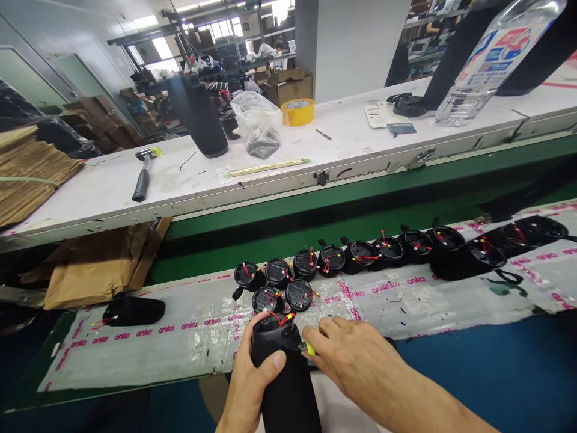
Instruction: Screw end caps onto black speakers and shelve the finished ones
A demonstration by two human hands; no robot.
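Note:
My left hand is wrapped around a black cylindrical speaker body, its thumb on the near side. The body is tilted, with its open end away from me. Red wires with a yellow connector stick out of that end. My right hand is closed at the body's right side, pinching a small yellow-handled tool whose kind is mostly hidden by the fingers. The tool meets a black strap or flap near the rim. Just beyond stand two similar black bodies with red wires.
Several more black speaker bodies line the plastic-covered bench; one lies at left. On the raised shelf are a hammer, yellow tape roll, plastic bag, and water bottle. Cardboard sits below left.

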